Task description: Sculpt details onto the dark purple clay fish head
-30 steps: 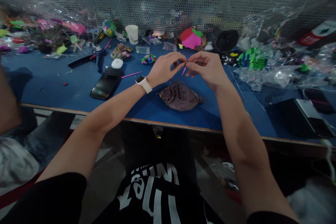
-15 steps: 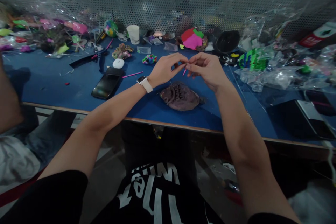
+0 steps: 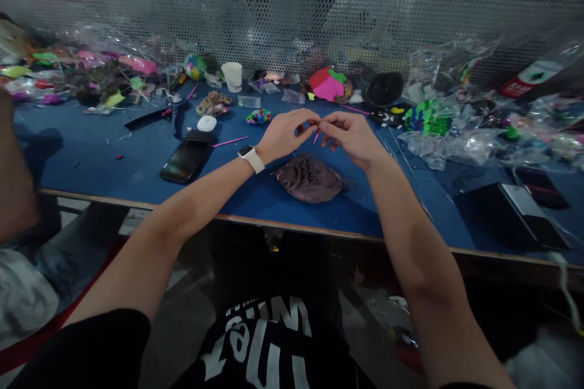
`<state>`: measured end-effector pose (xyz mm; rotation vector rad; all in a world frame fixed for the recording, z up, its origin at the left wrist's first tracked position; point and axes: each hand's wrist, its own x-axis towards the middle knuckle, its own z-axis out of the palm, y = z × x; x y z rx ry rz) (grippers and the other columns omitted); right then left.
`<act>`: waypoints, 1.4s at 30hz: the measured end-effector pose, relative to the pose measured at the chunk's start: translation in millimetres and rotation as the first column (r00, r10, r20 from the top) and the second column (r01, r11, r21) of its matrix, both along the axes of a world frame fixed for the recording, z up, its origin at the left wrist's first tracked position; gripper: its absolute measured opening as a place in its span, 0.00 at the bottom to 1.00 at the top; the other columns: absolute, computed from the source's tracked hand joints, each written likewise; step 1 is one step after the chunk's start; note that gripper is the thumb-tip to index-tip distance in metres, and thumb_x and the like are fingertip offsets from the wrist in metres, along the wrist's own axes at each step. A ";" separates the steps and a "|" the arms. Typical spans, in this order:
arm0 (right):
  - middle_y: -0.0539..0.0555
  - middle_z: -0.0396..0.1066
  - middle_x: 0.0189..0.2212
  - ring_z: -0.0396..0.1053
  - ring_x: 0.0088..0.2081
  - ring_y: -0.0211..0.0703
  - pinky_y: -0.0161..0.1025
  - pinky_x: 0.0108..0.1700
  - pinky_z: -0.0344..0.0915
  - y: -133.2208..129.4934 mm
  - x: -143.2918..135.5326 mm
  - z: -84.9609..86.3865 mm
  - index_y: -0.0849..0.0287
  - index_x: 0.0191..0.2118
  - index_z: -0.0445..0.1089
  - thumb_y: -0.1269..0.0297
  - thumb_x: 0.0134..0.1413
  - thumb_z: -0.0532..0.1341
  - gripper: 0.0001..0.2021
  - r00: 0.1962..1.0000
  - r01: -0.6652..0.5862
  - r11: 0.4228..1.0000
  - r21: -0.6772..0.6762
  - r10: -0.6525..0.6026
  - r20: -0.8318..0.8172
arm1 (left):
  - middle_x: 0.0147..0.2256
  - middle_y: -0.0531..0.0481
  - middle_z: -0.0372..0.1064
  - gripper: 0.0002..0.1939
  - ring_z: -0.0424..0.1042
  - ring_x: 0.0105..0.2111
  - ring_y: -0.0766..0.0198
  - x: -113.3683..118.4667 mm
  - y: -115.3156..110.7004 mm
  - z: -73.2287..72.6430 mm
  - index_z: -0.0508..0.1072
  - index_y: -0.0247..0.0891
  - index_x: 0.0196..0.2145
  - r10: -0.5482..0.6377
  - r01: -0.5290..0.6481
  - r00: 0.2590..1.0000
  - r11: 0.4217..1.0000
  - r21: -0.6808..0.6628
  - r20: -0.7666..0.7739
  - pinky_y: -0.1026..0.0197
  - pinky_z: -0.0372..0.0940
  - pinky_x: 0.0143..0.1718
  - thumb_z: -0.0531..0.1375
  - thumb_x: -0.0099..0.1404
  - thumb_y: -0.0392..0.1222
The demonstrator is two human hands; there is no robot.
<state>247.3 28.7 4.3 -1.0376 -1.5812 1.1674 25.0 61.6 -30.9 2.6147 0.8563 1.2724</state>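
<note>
My left hand (image 3: 288, 132) and my right hand (image 3: 349, 135) meet at the fingertips above the blue table. Thumb and forefinger of each are pinched together, and whatever lies between them is too small to name. Just below the hands rests a dark brown clay fish (image 3: 310, 179), flat on its side, with curved scale marks pressed into its body. A pink stick (image 3: 316, 138) shows under the fingertips, and I cannot tell whether it is held or on the table. Left of my left hand lies another pink tool (image 3: 230, 141).
A phone (image 3: 186, 157) and white earbud case (image 3: 207, 123) lie left. Behind stand a paper cup (image 3: 232, 77), a multicoloured lump (image 3: 258, 116) and a red-and-pink clay piece (image 3: 327, 85). Plastic bags (image 3: 449, 143) and a black box (image 3: 495, 216) are right. Another person's arm (image 3: 16, 170) is far left.
The camera view has tilted up slightly, so the table sits lower in the picture. My hands stay pinched together over the fish, with only slight finger movement.
</note>
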 end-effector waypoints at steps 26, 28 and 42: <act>0.51 0.76 0.24 0.66 0.24 0.37 0.36 0.21 0.57 1.4 22.9 2.4 0.54 0.37 0.85 0.49 0.49 0.85 0.19 0.973 0.053 0.998 0.046 -0.062 0.221 | 0.48 0.41 0.84 0.17 0.83 0.42 0.54 -4.2 9.4 -5.7 0.80 0.42 0.53 0.004 -0.004 1.000 1.000 0.002 -0.021 0.50 0.76 0.47 0.51 0.87 0.45; 0.52 0.80 0.27 0.66 0.24 0.38 0.37 0.21 0.58 1.8 24.8 1.6 0.54 0.39 0.86 0.50 0.50 0.85 0.18 0.971 0.040 0.998 0.044 -0.049 0.232 | 0.48 0.41 0.84 0.16 0.83 0.43 0.53 -4.9 12.9 -8.6 0.80 0.42 0.53 0.009 -0.009 0.999 1.000 0.002 -0.033 0.50 0.76 0.49 0.52 0.86 0.44; 0.55 0.85 0.31 0.75 0.29 0.45 0.44 0.29 0.70 2.4 27.1 -4.3 0.52 0.37 0.90 0.57 0.56 0.83 0.08 0.870 -0.220 0.975 -0.006 0.199 0.451 | 0.44 0.41 0.83 0.19 0.83 0.45 0.50 -7.6 25.3 -18.0 0.82 0.43 0.50 -0.011 0.009 0.999 1.000 -0.029 -0.046 0.47 0.77 0.52 0.54 0.86 0.54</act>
